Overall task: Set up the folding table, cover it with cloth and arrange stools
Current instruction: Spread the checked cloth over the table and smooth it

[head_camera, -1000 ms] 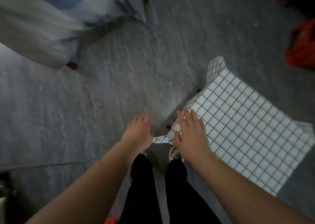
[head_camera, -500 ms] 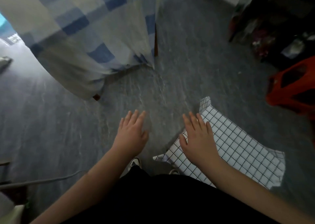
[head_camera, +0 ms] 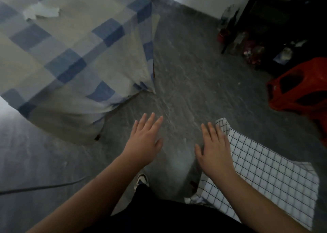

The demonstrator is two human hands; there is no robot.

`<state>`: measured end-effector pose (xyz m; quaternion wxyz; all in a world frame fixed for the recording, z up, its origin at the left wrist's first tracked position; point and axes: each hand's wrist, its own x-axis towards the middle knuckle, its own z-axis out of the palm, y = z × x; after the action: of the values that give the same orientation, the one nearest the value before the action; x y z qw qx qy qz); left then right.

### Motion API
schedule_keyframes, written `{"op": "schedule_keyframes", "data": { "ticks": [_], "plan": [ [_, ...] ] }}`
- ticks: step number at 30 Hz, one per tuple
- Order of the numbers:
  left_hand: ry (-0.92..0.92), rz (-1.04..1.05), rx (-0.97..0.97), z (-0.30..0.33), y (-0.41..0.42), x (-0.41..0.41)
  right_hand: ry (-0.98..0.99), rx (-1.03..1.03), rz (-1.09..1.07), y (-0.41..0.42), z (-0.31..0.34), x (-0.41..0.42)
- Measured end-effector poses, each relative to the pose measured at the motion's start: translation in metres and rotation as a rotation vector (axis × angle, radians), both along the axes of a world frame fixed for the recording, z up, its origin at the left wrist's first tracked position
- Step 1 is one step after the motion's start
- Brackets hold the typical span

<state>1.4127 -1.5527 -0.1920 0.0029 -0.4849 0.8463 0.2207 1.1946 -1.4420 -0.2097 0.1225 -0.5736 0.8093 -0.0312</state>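
A low table under a white cloth with a black grid (head_camera: 265,172) stands at the lower right; one of its legs (head_camera: 192,184) shows beneath the cloth. My right hand (head_camera: 215,150) hovers with straight fingers over the cloth's near left corner, holding nothing. My left hand (head_camera: 146,140) is held out flat over the bare floor, empty. A bigger table under a blue and beige checked cloth (head_camera: 70,55) fills the upper left. A red plastic stool (head_camera: 299,92) sits at the right edge.
Grey marbled floor (head_camera: 185,73) lies between the two tables. Bottles and clutter (head_camera: 247,43) stand by dark furniture at the upper right. A dark cable (head_camera: 35,188) runs across the floor at the lower left. My shoe (head_camera: 141,179) shows below my left hand.
The view has lifted, bringing the checked table and the red stool into sight. Both hands rose from the grid cloth's edge and stay spread and empty.
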Motion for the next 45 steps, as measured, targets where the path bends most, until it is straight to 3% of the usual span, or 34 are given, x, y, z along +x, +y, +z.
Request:
{"op": "schedule_keyframes", "data": {
  "ticks": [5, 10, 19, 30, 45],
  "plan": [
    [-0.016, -0.085, 0.024, 0.002, -0.069, 0.015, 0.014, -0.02, -0.075, -0.044, 0.007, 0.032],
    [-0.024, -0.234, 0.04, 0.002, -0.099, -0.027, 0.023, -0.024, -0.229, -0.046, 0.012, 0.014],
    [-0.031, -0.587, 0.006, -0.002, -0.113, -0.177, -0.008, -0.035, -0.602, -0.015, -0.002, -0.072],
    [-0.157, -0.889, 0.054, -0.051, -0.136, -0.396, -0.137, 0.059, -0.846, -0.002, -0.052, -0.225],
    [-0.209, -1.338, 0.203, -0.135, -0.133, -0.559, -0.185, 0.044, -1.345, -0.034, -0.102, -0.267]
  ]
}}
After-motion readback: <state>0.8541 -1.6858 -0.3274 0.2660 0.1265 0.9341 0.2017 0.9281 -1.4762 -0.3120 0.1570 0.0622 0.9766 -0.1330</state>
